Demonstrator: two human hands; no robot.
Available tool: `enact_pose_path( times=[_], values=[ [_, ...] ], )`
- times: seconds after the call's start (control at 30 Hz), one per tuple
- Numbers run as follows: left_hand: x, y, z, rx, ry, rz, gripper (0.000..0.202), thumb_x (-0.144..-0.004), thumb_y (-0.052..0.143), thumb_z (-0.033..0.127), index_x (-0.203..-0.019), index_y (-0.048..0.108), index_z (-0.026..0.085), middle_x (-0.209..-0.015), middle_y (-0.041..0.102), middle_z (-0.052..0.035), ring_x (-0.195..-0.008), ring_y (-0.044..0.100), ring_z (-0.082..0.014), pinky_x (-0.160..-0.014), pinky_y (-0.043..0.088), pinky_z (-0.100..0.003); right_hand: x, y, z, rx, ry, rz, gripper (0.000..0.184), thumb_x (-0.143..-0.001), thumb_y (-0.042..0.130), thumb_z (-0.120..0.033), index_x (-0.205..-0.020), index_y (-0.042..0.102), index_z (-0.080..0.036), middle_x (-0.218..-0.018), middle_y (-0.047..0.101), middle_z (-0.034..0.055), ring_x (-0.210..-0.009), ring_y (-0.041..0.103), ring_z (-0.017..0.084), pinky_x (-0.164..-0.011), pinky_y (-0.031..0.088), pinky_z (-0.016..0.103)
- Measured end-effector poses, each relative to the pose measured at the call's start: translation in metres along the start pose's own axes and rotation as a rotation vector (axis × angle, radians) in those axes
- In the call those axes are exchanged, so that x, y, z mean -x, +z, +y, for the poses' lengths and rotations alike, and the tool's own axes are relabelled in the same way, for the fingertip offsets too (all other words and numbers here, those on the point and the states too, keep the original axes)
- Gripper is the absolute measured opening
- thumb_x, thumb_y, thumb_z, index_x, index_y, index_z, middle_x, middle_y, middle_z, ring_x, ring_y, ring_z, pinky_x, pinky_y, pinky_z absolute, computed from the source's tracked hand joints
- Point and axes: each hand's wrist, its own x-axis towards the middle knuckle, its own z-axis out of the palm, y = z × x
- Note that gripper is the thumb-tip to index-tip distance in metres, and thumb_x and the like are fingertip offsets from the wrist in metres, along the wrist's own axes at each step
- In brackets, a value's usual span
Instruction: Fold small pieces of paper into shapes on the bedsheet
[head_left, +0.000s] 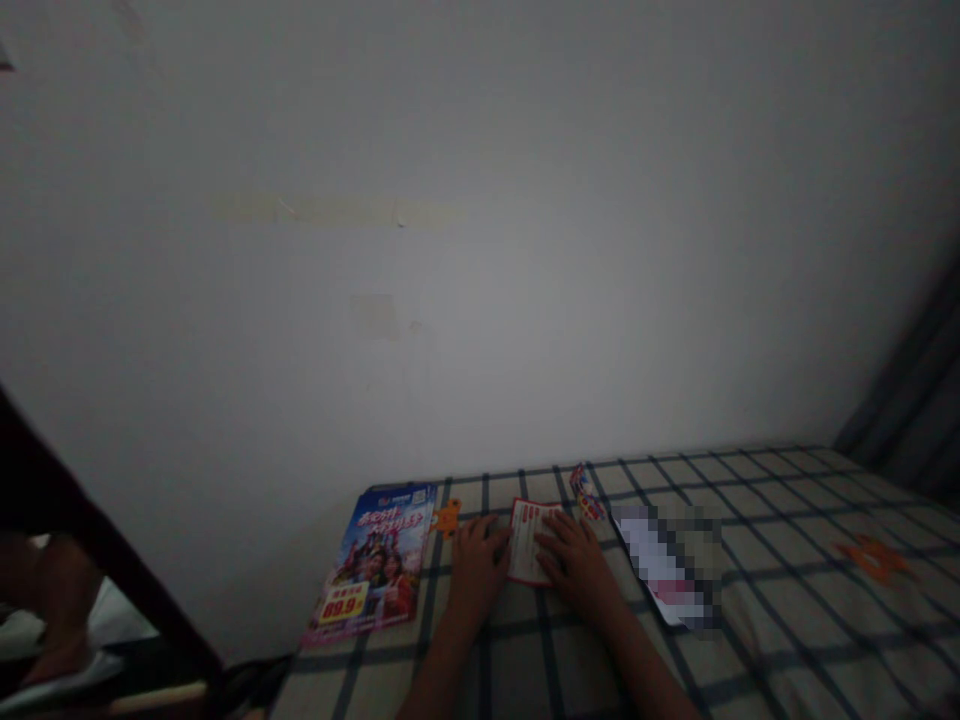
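A small white card with a red border (527, 535) lies on the checked bed sheet (787, 600). My left hand (477, 562) rests palm down at the card's left edge, fingers flat and slightly apart. On the card's right side lies my right hand (576, 560), its fingers stretched over the paper. Both hands press on the card and grip nothing. A colourful flyer (379, 560) with a yellow price tag lies to the left of my left hand.
A blurred-out sheet (667, 570) lies right of my right hand, and a small colourful packet (586, 490) sits behind the card. A plain wall (480, 250) rises behind the bed. A dark bed frame bar (97, 540) crosses the lower left; a curtain (915, 400) hangs at right.
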Motion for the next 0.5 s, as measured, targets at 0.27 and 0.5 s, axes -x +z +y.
enact_pose_path(
  times=[0.27,0.5],
  values=[
    [-0.0002,0.0021,-0.0017,0.001,0.005,0.006,0.034,-0.089,0.056,0.023,-0.116,0.073,0.032,-0.133,0.063,-0.0054,-0.125,0.049,-0.0266,-0.111,0.034,-0.048,-0.0008,0.0038,0.0032,0.003,-0.010,0.015,0.032,-0.094,0.055,-0.033,-0.124,0.066,-0.033,-0.144,0.056,0.0019,-0.140,0.043,0.025,-0.116,0.031,0.053],
    [-0.0005,-0.0005,0.0002,-0.009,-0.001,-0.015,0.034,-0.088,0.057,0.023,-0.118,0.072,0.032,-0.134,0.062,-0.0053,-0.127,0.048,-0.0268,-0.112,0.033,-0.047,-0.0014,0.0021,0.0028,-0.029,-0.013,0.009,0.033,-0.094,0.055,-0.033,-0.125,0.066,-0.032,-0.145,0.056,0.0024,-0.141,0.042,0.026,-0.116,0.033,0.050]
  ],
)
